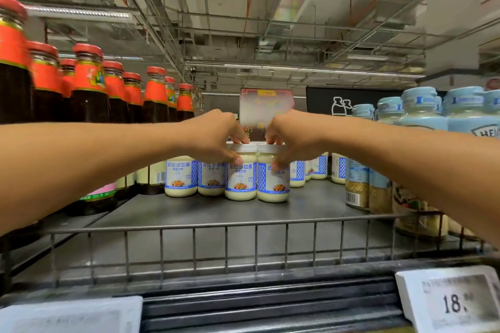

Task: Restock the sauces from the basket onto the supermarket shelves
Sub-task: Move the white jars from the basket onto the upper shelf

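Two white-lidded jars of pale salad dressing with blue labels stand side by side on the grey top shelf [216,213]. My left hand [216,135] grips the lid of the left jar [240,181] from above. My right hand [290,138] grips the lid of the right jar [273,184] the same way. Both jars rest upright on the shelf, touching each other. More jars of the same dressing [180,178] stand in a row to the left and behind on the right.
Dark sauce bottles with red caps [89,84] fill the shelf's left side. Pale blue-capped jars [422,111] crowd the right. A wire rail [243,240] runs along the shelf front, with price tags [454,300] below. A dark boxed product [265,108] stands behind my hands.
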### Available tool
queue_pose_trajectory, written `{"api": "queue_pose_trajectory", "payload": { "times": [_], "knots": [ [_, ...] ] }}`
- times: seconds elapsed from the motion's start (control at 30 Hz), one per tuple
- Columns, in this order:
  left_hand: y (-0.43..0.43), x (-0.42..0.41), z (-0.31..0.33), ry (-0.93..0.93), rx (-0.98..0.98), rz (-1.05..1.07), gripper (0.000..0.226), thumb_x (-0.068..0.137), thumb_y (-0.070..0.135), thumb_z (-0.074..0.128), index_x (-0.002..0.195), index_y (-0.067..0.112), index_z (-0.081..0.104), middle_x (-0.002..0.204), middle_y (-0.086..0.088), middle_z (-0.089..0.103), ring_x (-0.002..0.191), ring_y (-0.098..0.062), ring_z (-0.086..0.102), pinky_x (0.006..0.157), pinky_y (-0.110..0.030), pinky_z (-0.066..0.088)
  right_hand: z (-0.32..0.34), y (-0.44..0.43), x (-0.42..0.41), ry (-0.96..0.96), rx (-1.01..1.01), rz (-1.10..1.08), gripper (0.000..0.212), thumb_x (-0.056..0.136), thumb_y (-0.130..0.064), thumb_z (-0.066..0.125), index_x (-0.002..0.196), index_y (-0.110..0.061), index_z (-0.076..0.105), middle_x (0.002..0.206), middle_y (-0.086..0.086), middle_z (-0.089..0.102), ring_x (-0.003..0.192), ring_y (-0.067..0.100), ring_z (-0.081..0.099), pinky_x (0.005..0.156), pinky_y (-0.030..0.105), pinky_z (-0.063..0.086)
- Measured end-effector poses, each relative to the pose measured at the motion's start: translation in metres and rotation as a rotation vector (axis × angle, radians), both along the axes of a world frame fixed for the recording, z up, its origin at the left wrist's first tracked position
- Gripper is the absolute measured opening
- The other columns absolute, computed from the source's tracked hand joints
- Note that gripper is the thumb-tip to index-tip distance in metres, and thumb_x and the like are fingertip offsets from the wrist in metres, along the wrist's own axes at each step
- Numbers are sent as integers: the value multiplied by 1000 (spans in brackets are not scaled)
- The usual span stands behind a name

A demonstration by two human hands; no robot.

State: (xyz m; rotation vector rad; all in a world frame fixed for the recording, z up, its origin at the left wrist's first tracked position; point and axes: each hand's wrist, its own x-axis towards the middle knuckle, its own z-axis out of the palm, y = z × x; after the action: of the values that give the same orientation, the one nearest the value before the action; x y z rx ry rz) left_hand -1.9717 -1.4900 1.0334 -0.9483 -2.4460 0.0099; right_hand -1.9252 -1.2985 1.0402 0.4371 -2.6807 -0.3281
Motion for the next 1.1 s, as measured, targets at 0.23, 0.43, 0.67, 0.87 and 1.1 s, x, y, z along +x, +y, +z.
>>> {"api": "queue_pose_trajectory", "payload": {
  "times": [0.23, 0.43, 0.67, 0.87, 1.1],
  "knots": [
    [10, -21, -2, 16, -31, 12, 58, 85, 39, 75, 136, 17, 59, 136, -2, 62, 127, -21, 56, 103, -34, 45, -5, -1, -27, 63, 71, -79, 50, 80, -43, 79, 113, -11, 60, 85, 4, 56, 62, 13, 43, 50, 24, 31],
    [10, -31, -4, 43, -12, 0, 57, 85, 44, 74, 134, 19, 61, 133, -1, 65, 123, -22, 58, 97, -30, 45, -12, -3, -39, 74, 146, -103, 40, 89, -39, 72, 108, -9, 55, 82, 3, 45, 76, 23, 46, 65, 30, 37],
    [8, -32, -5, 42, 6, -17, 58, 85, 44, 74, 135, 19, 61, 131, 0, 66, 118, -21, 61, 87, -26, 42, -12, -7, -42, 68, 190, -123, 42, 87, -39, 73, 112, -8, 58, 100, 8, 60, 84, 25, 54, 69, 35, 46],
    [9, -27, -4, 19, -47, 18, 62, 88, 46, 69, 141, 18, 54, 140, -1, 59, 127, -21, 54, 98, -30, 42, -13, -5, -34, 59, 149, -155, 48, 89, -45, 69, 116, -8, 56, 118, 13, 63, 94, 28, 56, 72, 33, 42],
    [2, -8, 4, 10, -77, 42, 67, 90, 51, 64, 146, 18, 46, 141, -5, 56, 128, -25, 53, 106, -40, 43, -5, -10, -2, 32, 33, -77, 58, 91, -44, 67, 135, -12, 48, 132, 10, 59, 116, 31, 56, 97, 43, 49]
  ]
}}
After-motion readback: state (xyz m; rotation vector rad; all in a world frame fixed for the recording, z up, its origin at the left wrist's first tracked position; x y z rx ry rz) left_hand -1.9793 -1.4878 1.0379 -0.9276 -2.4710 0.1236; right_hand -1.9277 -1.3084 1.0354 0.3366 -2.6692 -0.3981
